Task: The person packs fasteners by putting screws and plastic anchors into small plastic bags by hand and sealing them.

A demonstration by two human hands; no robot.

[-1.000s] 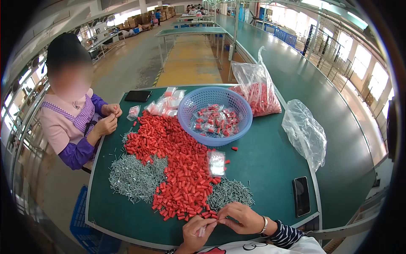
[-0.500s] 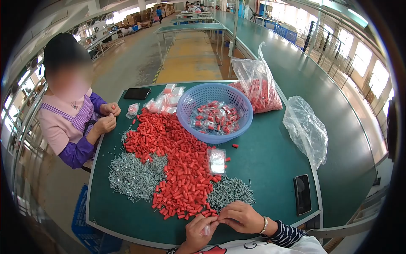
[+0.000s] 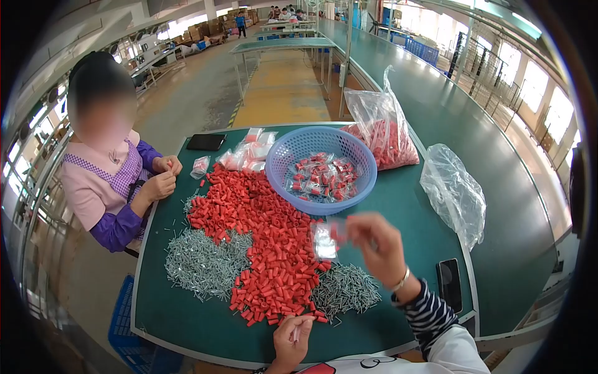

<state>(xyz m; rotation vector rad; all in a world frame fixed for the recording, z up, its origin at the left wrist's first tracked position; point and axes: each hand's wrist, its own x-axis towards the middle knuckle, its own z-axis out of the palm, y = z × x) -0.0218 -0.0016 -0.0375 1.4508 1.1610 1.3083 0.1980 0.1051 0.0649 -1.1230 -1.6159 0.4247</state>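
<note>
My left hand point(image 3: 291, 341) is closed at the table's front edge, around something small and pale, just below the pile of red caps point(image 3: 274, 274). Raised over the table, my right hand point(image 3: 379, 243) pinches a small clear packet with red in it point(image 3: 338, 229), blurred by motion. Beneath and beside that packet lie flat clear bags point(image 3: 324, 242). Grey screws point(image 3: 346, 290) form a heap below my right hand, and a larger screw heap point(image 3: 208, 262) is at the left. Behind stands a blue basket point(image 3: 281, 149) holding several filled packets point(image 3: 324, 177).
A co-worker point(image 3: 103, 162) sits at the left, both hands near the table edge. A bag of red caps point(image 3: 389, 140) stands behind the basket. An empty plastic bag point(image 3: 455, 193) and a phone point(image 3: 450, 283) lie right; another phone point(image 3: 206, 142) lies back left.
My right hand has left my left hand and moved up and forward, with a packet in its fingers. My left hand has stayed near the front edge.
</note>
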